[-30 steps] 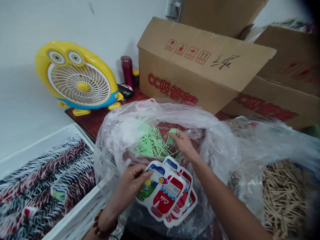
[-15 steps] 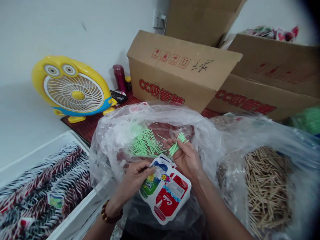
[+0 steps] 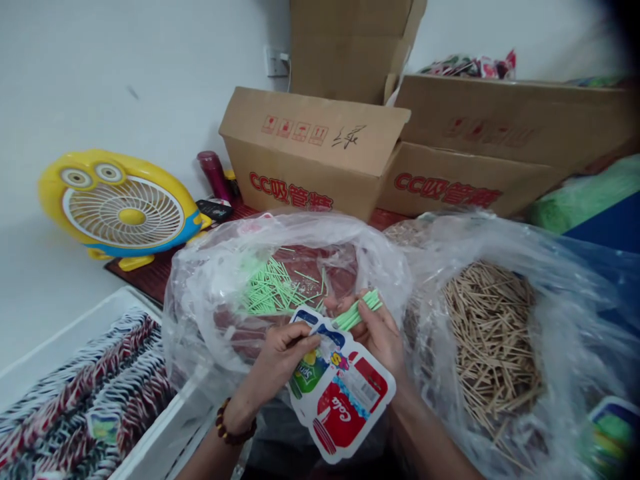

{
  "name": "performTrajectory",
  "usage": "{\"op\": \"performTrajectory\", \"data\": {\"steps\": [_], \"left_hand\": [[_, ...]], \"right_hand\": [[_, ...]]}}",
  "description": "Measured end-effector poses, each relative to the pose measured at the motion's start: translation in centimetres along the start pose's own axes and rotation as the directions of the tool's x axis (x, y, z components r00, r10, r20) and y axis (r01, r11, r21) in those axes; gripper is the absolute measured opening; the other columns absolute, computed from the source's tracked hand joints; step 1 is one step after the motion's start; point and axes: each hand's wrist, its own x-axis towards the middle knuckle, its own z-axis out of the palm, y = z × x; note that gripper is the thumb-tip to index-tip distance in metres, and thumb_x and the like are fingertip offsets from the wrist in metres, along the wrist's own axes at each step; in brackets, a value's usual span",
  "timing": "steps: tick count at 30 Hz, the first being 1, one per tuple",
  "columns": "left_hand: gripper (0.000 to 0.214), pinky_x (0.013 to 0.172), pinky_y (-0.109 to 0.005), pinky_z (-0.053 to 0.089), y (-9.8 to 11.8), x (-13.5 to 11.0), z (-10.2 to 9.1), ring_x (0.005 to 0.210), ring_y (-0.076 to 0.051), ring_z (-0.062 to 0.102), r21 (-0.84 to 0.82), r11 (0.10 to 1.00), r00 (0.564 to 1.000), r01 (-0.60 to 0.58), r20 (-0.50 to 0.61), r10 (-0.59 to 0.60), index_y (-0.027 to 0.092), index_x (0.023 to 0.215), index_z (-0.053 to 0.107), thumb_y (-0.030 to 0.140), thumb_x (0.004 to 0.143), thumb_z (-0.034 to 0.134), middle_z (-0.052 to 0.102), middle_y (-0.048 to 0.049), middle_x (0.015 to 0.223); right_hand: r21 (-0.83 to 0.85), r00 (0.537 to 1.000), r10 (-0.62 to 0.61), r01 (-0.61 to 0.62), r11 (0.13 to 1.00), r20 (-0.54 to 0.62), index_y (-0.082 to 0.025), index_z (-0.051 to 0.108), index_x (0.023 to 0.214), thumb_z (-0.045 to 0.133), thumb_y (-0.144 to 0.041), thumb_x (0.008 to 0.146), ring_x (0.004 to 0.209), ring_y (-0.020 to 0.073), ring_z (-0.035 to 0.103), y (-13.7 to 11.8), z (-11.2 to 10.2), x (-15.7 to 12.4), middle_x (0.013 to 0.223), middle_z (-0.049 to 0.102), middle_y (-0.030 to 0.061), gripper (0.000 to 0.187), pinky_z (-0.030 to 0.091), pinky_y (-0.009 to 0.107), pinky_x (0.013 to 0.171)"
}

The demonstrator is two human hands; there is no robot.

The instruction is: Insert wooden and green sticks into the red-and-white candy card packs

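Note:
My left hand (image 3: pixel 280 353) pinches the upper left part of a flat candy pouch (image 3: pixel 345 407) printed with a green Sprite can and a red Cola can. The pouch hangs tilted in front of me. A small bundle of thin green straw sticks (image 3: pixel 357 312) lies in the closed fingers of my right hand (image 3: pixel 384 340). The bundle's lower end is close to the pouch's top edge; whether it is inside I cannot tell. Beyond my hands, loose green sticks (image 3: pixel 270 287) lie in a clear plastic bag (image 3: pixel 187 320) spread open on the table.
Brown sticks (image 3: pixel 493 333) fill another plastic bag at right. A white foam box (image 3: pixel 143 440) at lower left holds rows of packed pouches. Behind stand a yellow fan (image 3: pixel 131 215), a dark red bottle (image 3: pixel 214 175) and cardboard boxes (image 3: pixel 310 160), (image 3: pixel 450 177) with raised flaps.
The view has turned right, so the background sits further left. The green bundle in my right hand has tipped flatter, with its lower end at the pouch's top edge. Both hands keep their holds.

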Motion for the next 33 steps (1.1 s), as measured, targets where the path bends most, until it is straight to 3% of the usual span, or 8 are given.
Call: {"op": "performTrajectory", "data": {"steps": [4,10,14,17,21,25,29,33], "left_hand": [[0.031,0.052,-0.02,0.03,0.6,0.1,0.7,0.057,-0.009,0.034,0.031,0.999,1.0,-0.017,0.013,0.017,0.015,0.062,0.054,0.036,0.085,0.058,0.04,0.0041,0.06],[0.025,0.056,-0.02,0.038,1.3,0.3,1.0,0.058,-0.009,0.044,-0.066,0.998,0.996,0.018,0.089,-0.012,0.014,0.072,0.063,0.037,0.082,0.062,0.053,0.0023,0.064],[0.026,0.059,-0.022,0.044,0.8,0.4,0.7,0.061,-0.011,0.052,-0.211,0.973,0.994,0.09,0.078,-0.075,0.014,0.081,0.065,0.041,0.078,0.066,0.062,-0.0003,0.072],[0.026,0.058,-0.022,0.044,0.6,0.5,0.5,0.062,-0.011,0.054,-0.265,0.961,0.996,0.083,0.052,-0.072,0.014,0.082,0.066,0.04,0.078,0.067,0.063,-0.0009,0.073],[0.027,0.059,-0.021,0.043,0.7,0.5,0.2,0.062,-0.011,0.052,-0.257,0.966,1.0,0.009,-0.019,-0.014,0.013,0.079,0.066,0.04,0.078,0.067,0.06,-0.0005,0.071],[0.028,0.056,-0.02,0.04,0.8,0.6,-0.1,0.059,-0.01,0.048,-0.26,0.963,0.996,-0.077,-0.065,0.063,0.013,0.076,0.065,0.041,0.079,0.066,0.056,0.0009,0.066],[0.027,0.055,-0.02,0.038,0.5,0.4,-0.6,0.057,-0.009,0.047,-0.283,0.951,0.989,-0.128,-0.105,0.101,0.014,0.076,0.065,0.041,0.08,0.064,0.055,0.0019,0.063],[0.026,0.056,-0.021,0.039,0.3,-0.1,-1.4,0.058,-0.01,0.049,-0.306,0.939,0.981,-0.155,-0.158,0.11,0.014,0.08,0.066,0.04,0.081,0.063,0.057,0.0011,0.065]], "right_hand": [[0.047,0.999,0.036,-0.036,0.998,0.007,-0.027,0.051,0.09,0.054,-0.036,0.083,0.089,0.0235,0.068,-0.4,-0.9,-0.8,0.093,0.071,0.0029,0.012,0.054,0.033,0.067],[-0.056,0.947,0.174,-0.165,0.985,0.27,-0.025,0.056,0.095,0.058,-0.032,0.083,0.095,0.0216,0.066,-1.1,-1.6,-0.9,0.116,0.066,0.0039,0.014,0.054,0.032,0.075],[-0.056,0.922,0.176,-0.166,0.984,0.346,-0.027,0.057,0.104,0.056,-0.036,0.086,0.101,0.0202,0.064,-2.1,-1.6,-0.2,0.118,0.065,0.0039,0.02,0.052,0.033,0.081],[-0.209,0.904,0.179,-0.103,0.972,0.387,-0.025,0.063,0.106,0.049,-0.04,0.09,0.098,0.0189,0.065,-2.9,-1.2,0.5,0.113,0.067,0.0053,0.026,0.052,0.03,0.079],[-0.488,0.853,0.214,0.054,0.871,0.476,-0.023,0.07,0.102,0.053,-0.036,0.087,0.09,0.0176,0.065,-3.6,-0.3,1.4,0.101,0.071,0.0044,0.027,0.05,0.028,0.077],[-0.547,0.854,0.088,0.245,0.8,0.512,-0.023,0.073,0.092,0.053,-0.035,0.086,0.1,0.02,0.062,-4.5,0.9,2.2,0.107,0.07,0.0042,0.024,0.047,0.033,0.086],[-0.607,0.859,0.052,0.315,0.729,0.509,-0.024,0.071,0.089,0.059,-0.033,0.084,0.077,0.0161,0.062,-5.3,2.0,2.7,0.088,0.07,0.0015,0.017,0.047,0.027,0.068],[-0.697,0.84,0.025,0.433,0.571,0.542,-0.021,0.067,0.076,0.063,-0.032,0.081,0.06,0.0129,0.054,-5.5,3.1,2.8,0.069,0.064,-0.0007,0.013,0.04,0.024,0.054]]}}
